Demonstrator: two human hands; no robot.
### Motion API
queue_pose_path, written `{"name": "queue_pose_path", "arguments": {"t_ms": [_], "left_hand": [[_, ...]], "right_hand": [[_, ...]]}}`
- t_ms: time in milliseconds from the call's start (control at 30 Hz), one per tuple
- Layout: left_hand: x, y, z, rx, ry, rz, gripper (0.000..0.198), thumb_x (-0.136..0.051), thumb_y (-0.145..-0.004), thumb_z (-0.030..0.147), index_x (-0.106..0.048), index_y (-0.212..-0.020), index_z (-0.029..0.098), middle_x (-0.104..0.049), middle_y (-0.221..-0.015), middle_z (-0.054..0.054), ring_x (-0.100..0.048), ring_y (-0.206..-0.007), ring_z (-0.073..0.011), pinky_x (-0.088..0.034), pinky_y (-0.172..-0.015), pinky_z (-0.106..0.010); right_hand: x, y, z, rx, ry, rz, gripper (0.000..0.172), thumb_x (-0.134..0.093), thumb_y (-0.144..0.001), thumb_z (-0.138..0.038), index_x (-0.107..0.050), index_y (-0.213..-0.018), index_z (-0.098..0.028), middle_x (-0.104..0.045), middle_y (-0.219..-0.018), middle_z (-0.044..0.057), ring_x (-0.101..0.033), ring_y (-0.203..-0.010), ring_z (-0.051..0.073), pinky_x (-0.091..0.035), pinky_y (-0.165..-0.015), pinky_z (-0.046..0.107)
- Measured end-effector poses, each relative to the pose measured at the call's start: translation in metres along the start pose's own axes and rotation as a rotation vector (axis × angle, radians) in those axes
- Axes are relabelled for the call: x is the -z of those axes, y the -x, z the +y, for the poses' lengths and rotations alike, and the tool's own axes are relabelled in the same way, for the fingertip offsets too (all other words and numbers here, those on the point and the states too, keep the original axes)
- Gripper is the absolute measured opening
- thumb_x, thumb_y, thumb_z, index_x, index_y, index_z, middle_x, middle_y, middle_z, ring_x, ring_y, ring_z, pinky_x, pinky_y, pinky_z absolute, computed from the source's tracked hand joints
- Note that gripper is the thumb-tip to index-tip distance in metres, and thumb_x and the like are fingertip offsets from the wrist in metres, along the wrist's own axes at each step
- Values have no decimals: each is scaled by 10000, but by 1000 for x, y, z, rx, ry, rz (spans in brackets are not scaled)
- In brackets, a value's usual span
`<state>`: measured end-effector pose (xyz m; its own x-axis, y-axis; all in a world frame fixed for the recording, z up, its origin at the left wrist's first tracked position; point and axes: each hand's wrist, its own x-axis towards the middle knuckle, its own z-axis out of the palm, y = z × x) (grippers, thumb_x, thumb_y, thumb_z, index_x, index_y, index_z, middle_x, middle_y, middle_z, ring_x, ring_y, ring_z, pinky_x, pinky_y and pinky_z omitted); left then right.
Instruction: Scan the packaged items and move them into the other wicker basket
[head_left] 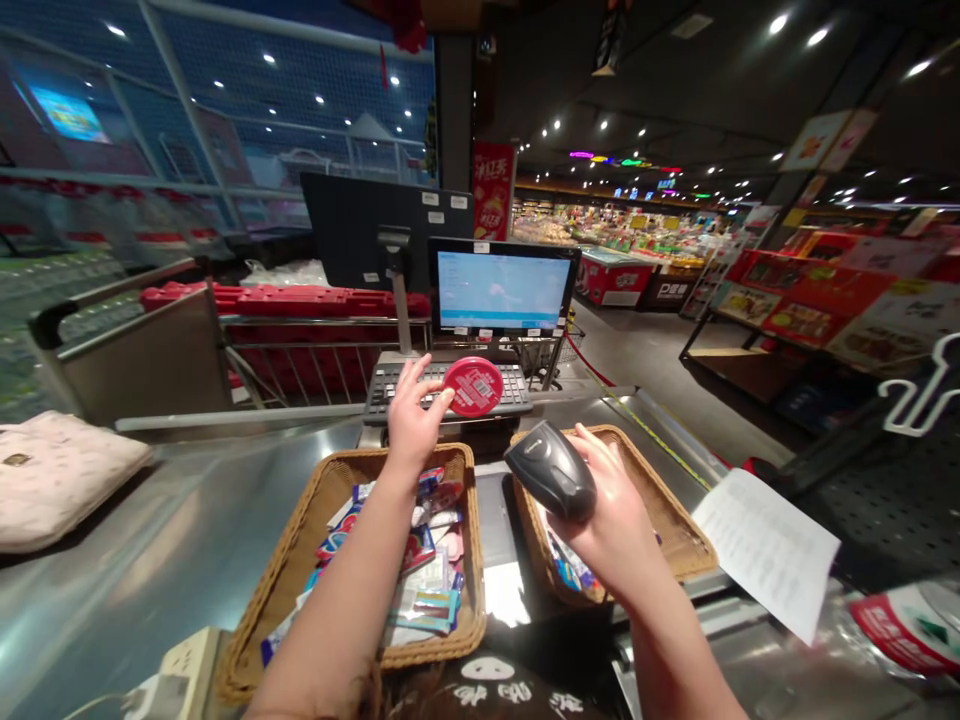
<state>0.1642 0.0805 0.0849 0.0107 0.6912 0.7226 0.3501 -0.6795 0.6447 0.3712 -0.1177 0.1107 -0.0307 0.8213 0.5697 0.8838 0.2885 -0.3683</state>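
My left hand (417, 412) pinches the edge of a round red container (473, 386), its flat face with printed text and a barcode turned toward me, above the keyboard (514, 388). In my right hand (611, 500) is a black barcode scanner (551, 470), its head tilted toward the red container, a short gap apart from it. Beneath my left forearm stands a wicker basket (478, 560) with several small colourful packets (431, 600). A second wicker basket (675, 525), also with packets in it, sits under my right hand.
Behind the keyboard stand a lit screen (502, 290) and a dark monitor back (360, 235). A paper sheet (769, 545) and a bottle (911, 625) lie at right. At left are a pale bag (67, 480) and a power strip (191, 665). The counter (187, 540) is metal.
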Motion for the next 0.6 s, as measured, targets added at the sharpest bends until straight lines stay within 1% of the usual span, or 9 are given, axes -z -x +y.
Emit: {"name": "queue_pose_path", "arguments": {"t_ms": [133,267,433,600], "left_hand": [[17,0,-9,26,-7,37,168,-654,-842,342,-698,-835,180,-588,-1402,-118,-381,-1438,-313,-318,-1176,-534],[30,2,-18,36,-4,50,162,-666,-829,342,-695,-832,183,-590,-1401,-116,-381,-1438,-317,-328,-1171,-538],[43,4,-25,33,-15,56,176,-663,-831,346,-703,-849,176,-594,-1392,-132,-386,-1435,-318,-330,-1168,-541],[52,7,-29,20,-26,54,186,-654,-839,349,-701,-851,169,-595,-1388,-147,-396,-1429,-315,-323,-1173,-536]], "right_hand": [[-10,-3,-13,10,-8,-23,457,-599,-718,-125,-623,-1163,-228,-620,-1284,111,-412,-1392,386,-274,-1156,667],[-18,-4,-23,14,-17,-46,450,-596,-743,-143,-612,-1182,-241,-630,-1272,107,-404,-1400,393,-268,-1129,707],[-25,-4,-31,18,-13,-56,466,-603,-736,-158,-601,-1193,-250,-623,-1286,105,-393,-1411,396,-263,-1129,707],[-29,-3,-37,24,-28,-49,504,-593,-728,-164,-577,-1228,-224,-619,-1292,121,-409,-1399,405,-284,-1111,722]]}}
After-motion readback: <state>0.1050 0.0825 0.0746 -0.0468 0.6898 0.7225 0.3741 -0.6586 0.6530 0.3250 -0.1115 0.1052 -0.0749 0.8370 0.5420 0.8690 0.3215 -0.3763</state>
